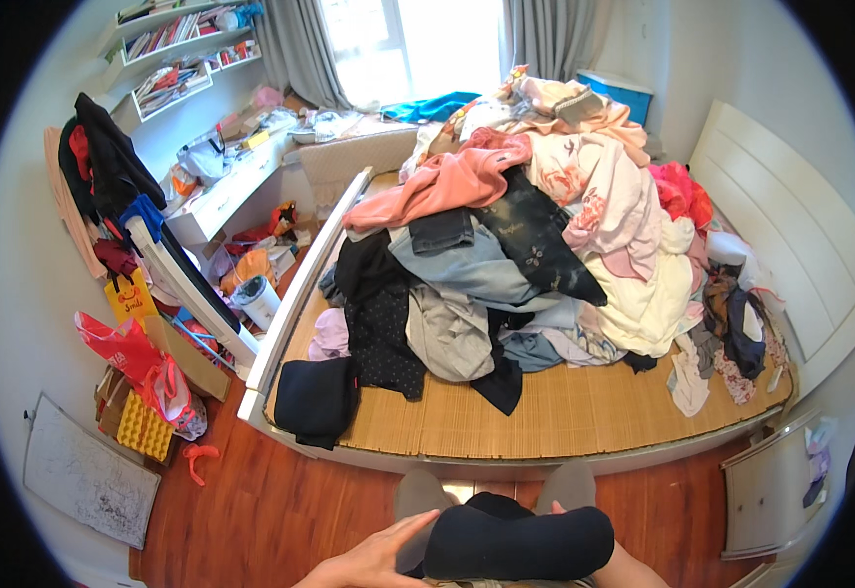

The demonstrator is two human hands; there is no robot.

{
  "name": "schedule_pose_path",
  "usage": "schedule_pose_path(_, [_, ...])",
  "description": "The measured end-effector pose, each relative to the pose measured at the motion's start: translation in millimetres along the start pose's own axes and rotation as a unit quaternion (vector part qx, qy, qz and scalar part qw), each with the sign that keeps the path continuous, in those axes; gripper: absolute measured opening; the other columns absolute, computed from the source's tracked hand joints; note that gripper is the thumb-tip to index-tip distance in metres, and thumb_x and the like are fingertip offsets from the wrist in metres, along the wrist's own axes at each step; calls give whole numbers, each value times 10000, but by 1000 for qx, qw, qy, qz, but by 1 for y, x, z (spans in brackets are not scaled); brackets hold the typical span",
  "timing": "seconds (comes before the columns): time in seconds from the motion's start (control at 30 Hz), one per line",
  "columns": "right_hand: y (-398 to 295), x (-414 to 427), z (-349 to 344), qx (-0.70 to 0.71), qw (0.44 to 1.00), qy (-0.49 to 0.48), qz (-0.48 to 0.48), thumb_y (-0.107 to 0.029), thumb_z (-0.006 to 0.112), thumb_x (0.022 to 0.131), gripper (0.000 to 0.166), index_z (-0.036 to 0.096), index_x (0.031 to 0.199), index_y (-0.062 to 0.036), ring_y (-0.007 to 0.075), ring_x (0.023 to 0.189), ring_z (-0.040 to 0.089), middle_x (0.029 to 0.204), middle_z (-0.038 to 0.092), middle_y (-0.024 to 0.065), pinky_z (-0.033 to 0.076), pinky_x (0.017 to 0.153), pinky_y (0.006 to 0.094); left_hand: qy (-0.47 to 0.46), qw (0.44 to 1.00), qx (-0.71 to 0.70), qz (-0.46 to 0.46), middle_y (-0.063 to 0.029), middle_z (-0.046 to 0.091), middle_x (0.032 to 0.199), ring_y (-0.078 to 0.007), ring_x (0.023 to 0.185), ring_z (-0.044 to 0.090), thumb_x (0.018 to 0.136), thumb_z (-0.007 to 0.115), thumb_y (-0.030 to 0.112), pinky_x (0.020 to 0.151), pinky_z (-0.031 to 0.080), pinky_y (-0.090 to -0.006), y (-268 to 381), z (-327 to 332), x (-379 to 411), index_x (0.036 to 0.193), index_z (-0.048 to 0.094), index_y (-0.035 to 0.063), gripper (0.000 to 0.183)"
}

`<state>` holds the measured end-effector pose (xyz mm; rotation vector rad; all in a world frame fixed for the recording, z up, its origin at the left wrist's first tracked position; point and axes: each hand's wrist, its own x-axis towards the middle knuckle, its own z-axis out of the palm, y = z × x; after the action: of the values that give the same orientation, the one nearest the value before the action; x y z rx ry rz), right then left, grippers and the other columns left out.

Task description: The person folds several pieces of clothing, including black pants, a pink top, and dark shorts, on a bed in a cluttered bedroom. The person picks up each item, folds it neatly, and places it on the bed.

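A black garment (pixel 519 542), folded into a thick roll, is held low in front of my body. My right hand (pixel 558 507) supports its right end; most of that hand is hidden behind the cloth, with a fingertip showing above it. At the roll's left end is my left hand (pixel 380 551), its fingers and thumb spread apart; whether it touches the cloth is unclear. Ahead, a large heap of clothes (pixel 449 331) covers much of the bed's woven mat (pixel 464 426). A folded black garment (pixel 316 400) lies at the mat's near left corner.
A white bed rail (pixel 302 287) runs along the left. Bags, including a red one (pixel 122 349), and a whiteboard (pixel 89 470) stand by the left wall. An orange-red object (pixel 199 459) lies on the wooden floor (pixel 273 507). A small cabinet (pixel 769 489) stands at right.
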<state>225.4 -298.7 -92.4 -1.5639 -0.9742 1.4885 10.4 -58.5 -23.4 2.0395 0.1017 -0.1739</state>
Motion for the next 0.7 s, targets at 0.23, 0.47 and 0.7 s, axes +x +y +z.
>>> schedule_pose_path(0.23, [58,34,-1,-69,971,150,173,-417,344,985,495,559,1174,-14,226,1097,547,1190,587,115,437,939,325,-29,969,-244,-22,-120,488,1304,-203,1200,456,808,717,169,1009,365,-334,-79,68,39,1332,395,-14,642])
schedule_pose_path(0.47, [97,17,16,497,837,227,41,-549,380,936,630,430,1337,-65,216,1165,513,1323,503,90,452,937,356,77,864,-466,-172,-108,561,1188,-164,1064,525,906,604,276,935,424,-305,-80,88,41,1280,449,-52,521])
schedule_pose_path(0.7, [97,-3,28,413,900,125,-61,-729,377,813,934,268,1435,-41,205,1321,335,1448,348,96,306,1066,359,131,834,-507,-174,-102,566,1180,-161,1040,537,941,541,298,921,433,-301,-81,93,35,1275,455,-55,494])
